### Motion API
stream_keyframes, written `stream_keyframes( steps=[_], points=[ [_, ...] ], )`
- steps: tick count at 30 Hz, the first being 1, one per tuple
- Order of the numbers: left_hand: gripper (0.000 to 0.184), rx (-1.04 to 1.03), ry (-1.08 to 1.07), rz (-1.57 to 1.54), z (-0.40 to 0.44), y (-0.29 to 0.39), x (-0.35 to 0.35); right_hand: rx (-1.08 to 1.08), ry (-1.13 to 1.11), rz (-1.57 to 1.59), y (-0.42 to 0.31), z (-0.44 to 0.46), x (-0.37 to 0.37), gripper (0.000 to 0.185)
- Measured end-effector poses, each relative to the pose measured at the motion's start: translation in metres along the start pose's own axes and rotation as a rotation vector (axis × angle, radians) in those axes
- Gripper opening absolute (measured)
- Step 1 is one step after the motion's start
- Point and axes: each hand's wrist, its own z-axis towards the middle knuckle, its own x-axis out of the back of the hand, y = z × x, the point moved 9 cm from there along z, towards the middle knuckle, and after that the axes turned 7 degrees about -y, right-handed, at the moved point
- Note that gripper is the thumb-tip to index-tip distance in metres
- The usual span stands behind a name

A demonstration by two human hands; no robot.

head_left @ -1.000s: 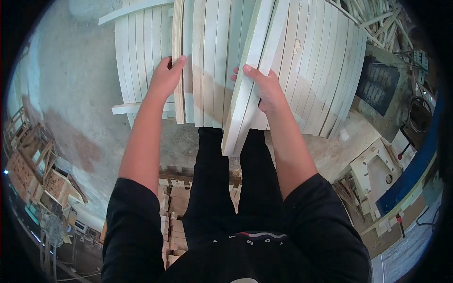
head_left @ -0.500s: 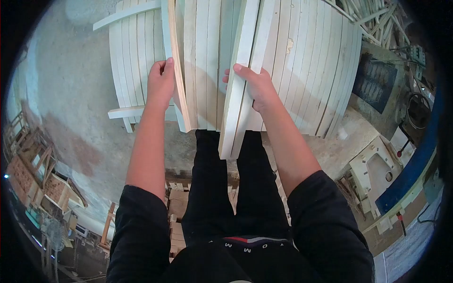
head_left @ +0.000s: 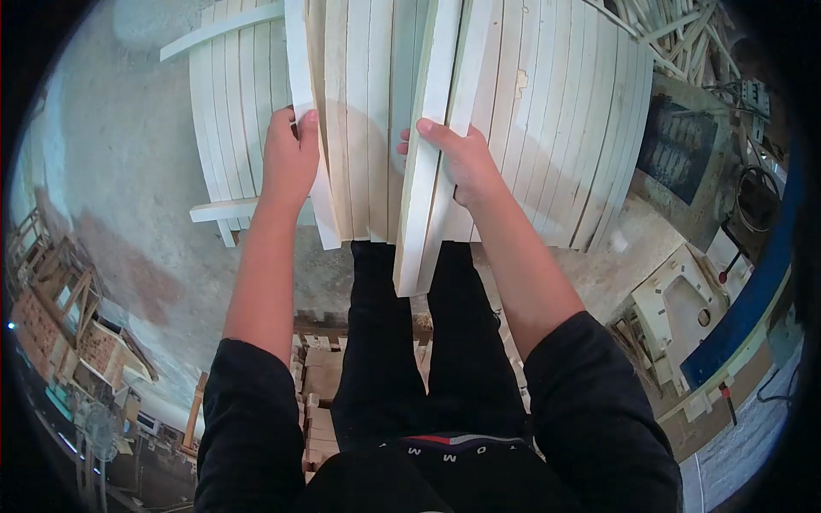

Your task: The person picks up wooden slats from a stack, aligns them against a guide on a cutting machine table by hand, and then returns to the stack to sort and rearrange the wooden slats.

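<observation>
A row of pale wooden strips (head_left: 569, 137) lies side by side in front of me, their ends pointing toward my legs. My left hand (head_left: 291, 158) grips one wooden strip (head_left: 299, 60), thumb on its face and fingers at its left edge. Two strips (head_left: 419, 197) lie together in my right hand (head_left: 462, 158), raised above the row and reaching past its near edge. The right thumb presses on top and fingertips show at the left side. Left of my left hand, short crosswise strips (head_left: 224, 209) stick out from the row.
Loose thin offcuts (head_left: 676, 34) are heaped at the upper right. A dark panel (head_left: 677, 145) and a handwheel (head_left: 758, 198) stand at the right, above a blue curved edge (head_left: 744, 333). Wooden scraps and crates (head_left: 73, 333) fill the lower left.
The strip in my left hand has turned so its broad pale face shows instead of its brownish edge. My right hand, still holding the two strips, has shifted slightly left.
</observation>
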Motion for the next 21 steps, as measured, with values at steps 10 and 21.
stream_keyframes(
  steps=[10,21],
  points=[
    [0.034,-0.135,0.166,-0.264,0.000,-0.003,0.010,0.019,0.000,0.009,0.001,0.002,0.002,0.029],
    [0.032,-0.084,0.238,-0.205,0.005,-0.010,-0.006,0.033,0.014,-0.011,0.000,0.000,0.001,0.032]
  ],
)
